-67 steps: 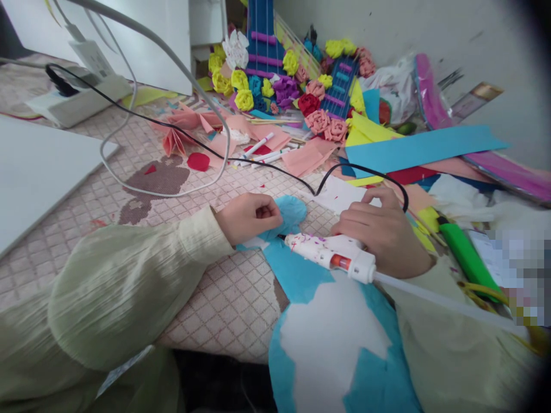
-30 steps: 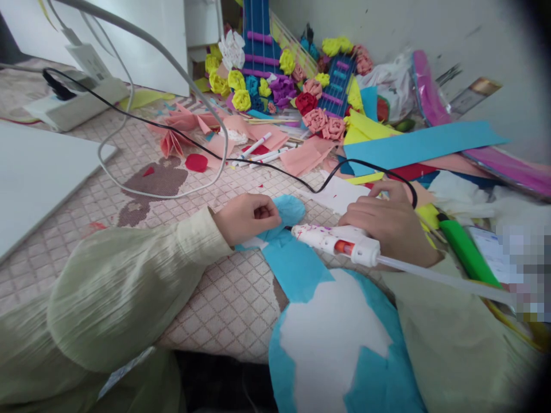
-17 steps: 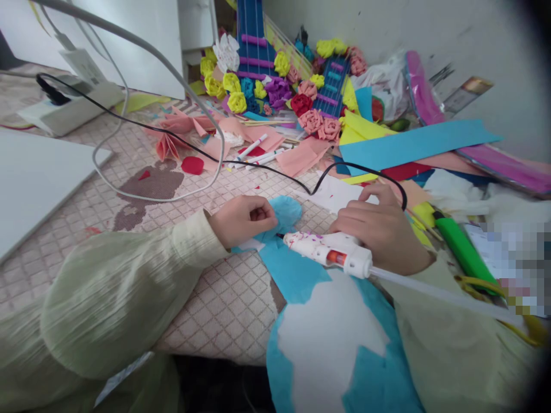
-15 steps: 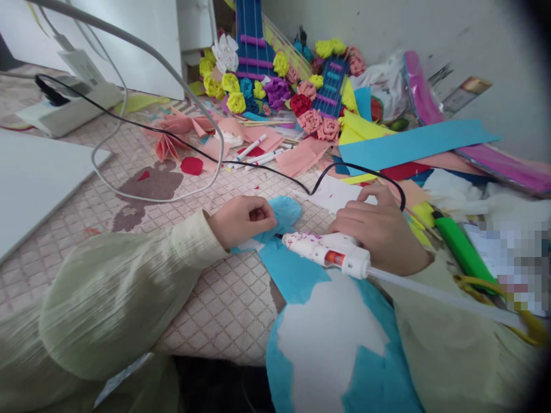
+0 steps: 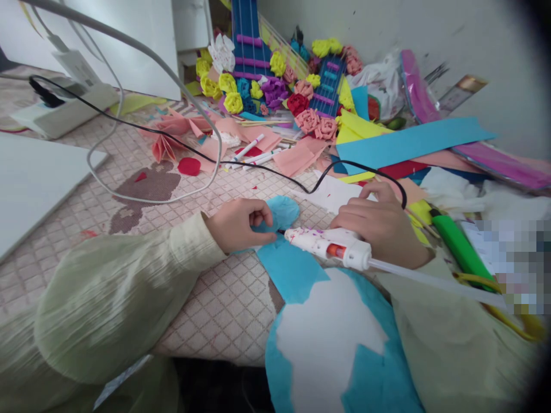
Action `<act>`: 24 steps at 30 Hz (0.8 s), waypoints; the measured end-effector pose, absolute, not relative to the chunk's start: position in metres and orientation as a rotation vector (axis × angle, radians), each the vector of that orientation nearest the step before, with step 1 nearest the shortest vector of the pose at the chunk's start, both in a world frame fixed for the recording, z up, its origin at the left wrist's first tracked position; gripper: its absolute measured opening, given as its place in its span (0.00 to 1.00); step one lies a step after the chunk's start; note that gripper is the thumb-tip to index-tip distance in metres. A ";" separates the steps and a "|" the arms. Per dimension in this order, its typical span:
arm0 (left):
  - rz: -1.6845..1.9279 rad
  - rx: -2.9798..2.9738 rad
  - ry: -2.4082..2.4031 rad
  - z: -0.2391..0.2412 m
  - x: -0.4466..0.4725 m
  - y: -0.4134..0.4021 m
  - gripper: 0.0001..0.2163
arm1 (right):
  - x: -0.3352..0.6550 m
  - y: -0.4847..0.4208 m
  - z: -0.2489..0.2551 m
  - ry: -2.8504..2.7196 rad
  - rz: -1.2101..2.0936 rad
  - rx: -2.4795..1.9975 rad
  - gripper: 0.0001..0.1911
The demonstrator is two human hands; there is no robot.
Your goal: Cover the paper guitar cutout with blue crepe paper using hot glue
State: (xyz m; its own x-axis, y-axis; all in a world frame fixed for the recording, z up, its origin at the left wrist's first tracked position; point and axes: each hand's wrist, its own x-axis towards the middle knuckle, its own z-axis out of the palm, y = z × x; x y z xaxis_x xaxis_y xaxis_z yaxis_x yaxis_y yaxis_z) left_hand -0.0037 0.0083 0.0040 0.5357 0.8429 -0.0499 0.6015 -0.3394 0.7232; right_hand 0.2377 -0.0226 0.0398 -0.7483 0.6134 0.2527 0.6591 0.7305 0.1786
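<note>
My right hand (image 5: pixel 379 229) is wrapped round a white glue gun (image 5: pixel 316 244). A clear glue stick (image 5: pixel 430 280) extends from its rear, and its dark nozzle points left. My left hand (image 5: pixel 241 225) rests by the nozzle with its fingers curled and its thumb apart from the index finger, low against the blue paper. Beneath both lies a guitar-like cutout with a rounded blue head (image 5: pixel 284 211), a blue neck (image 5: pixel 290 269) and a wide body with a bare white patch (image 5: pixel 322 332). The body overhangs the table's front edge. What lies under my left palm is hidden.
A black cord (image 5: pixel 267 167) and a white cable (image 5: pixel 142 201) cross the table. Behind are paper flowers (image 5: pixel 275 92), blue paper strips (image 5: pixel 413 143) and white pens (image 5: pixel 260 159). A green marker (image 5: pixel 462 246) and yellow-handled scissors (image 5: pixel 512 321) lie right, a white board (image 5: pixel 43 183) left.
My left thumb has come away from the index finger, opening a gap between them. The glue gun's nozzle has shifted very slightly up. My right hand keeps its grip.
</note>
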 end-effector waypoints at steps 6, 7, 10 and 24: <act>0.413 2.088 1.163 0.001 -0.003 0.008 0.05 | 0.238 -0.022 0.039 -2.755 -0.368 -1.037 0.14; 0.418 2.087 1.166 0.001 -0.003 0.008 0.05 | 0.238 -0.022 0.039 -2.751 -0.367 -1.038 0.14; 0.427 2.097 1.164 0.001 -0.003 0.008 0.07 | 0.238 -0.022 0.038 -2.741 -0.371 -1.026 0.14; 0.411 2.197 1.149 0.004 -0.003 0.008 0.06 | 0.237 -0.022 0.040 -2.761 -0.326 -1.030 0.13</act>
State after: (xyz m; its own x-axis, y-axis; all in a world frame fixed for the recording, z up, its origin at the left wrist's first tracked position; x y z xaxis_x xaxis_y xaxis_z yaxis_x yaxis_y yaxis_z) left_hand -0.0035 0.0084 0.0036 0.5734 0.8192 -0.0099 0.6269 -0.4309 0.6491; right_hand 0.2374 -0.0223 0.0401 -0.7449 0.6227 0.2395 0.6614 0.7364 0.1422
